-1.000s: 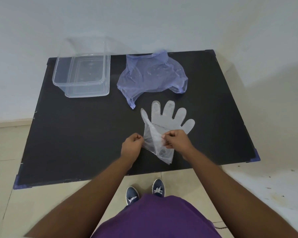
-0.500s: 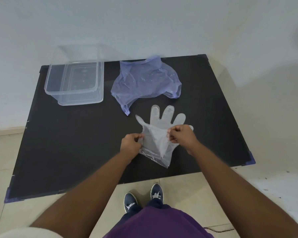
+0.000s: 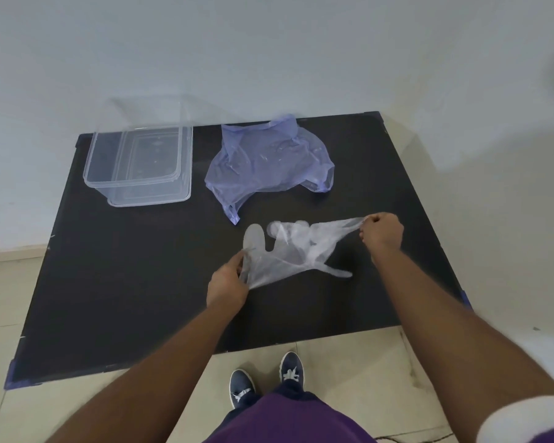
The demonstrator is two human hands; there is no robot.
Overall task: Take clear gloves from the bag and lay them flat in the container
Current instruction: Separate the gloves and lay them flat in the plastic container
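Two hands work over one black table [image 3: 141, 282]. The left hand [image 3: 226, 287] pinches one edge of the clear gloves [image 3: 288, 251], and the right hand [image 3: 381, 233] pinches the opposite end, its grip closed tight, so the film is stretched between them just above the table. How many gloves are in the bunch is unclear. Beyond the grips lie one bluish bag [image 3: 269, 161] and, left of it, one clear container [image 3: 138, 161]. Pale wall behind, tiled floor [image 3: 365, 378] below
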